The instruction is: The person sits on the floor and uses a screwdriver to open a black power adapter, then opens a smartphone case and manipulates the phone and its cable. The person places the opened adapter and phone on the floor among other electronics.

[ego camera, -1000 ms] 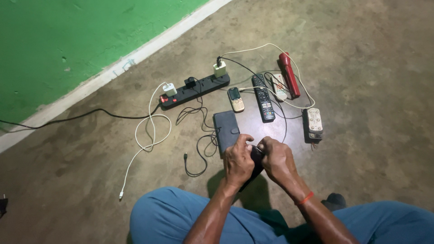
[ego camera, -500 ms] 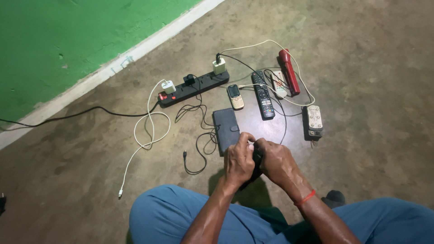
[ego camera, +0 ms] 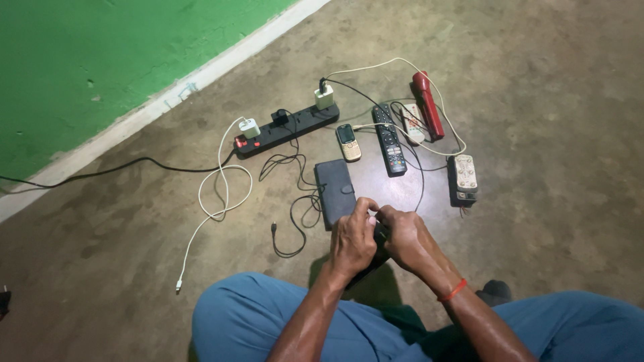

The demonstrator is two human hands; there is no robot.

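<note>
Both hands, left hand (ego camera: pixel 352 240) and right hand (ego camera: pixel 405 236), curled knuckles-up, fingertips pinching one small dark object (ego camera: pixel 381 231) between them. Just ahead: one black folding wallet case (ego camera: pixel 335 191), one beige keypad phone (ego camera: pixel 348 142), one black remote (ego camera: pixel 388 139).

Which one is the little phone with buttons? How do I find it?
Start at the long black power strip near the green wall. Just below its right end lies the small phone, left of the black remote. It alone has a tiny screen above pale gold keys.

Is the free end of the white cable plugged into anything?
No. The white cable ends loose on the floor, its tip touching nothing.
</note>
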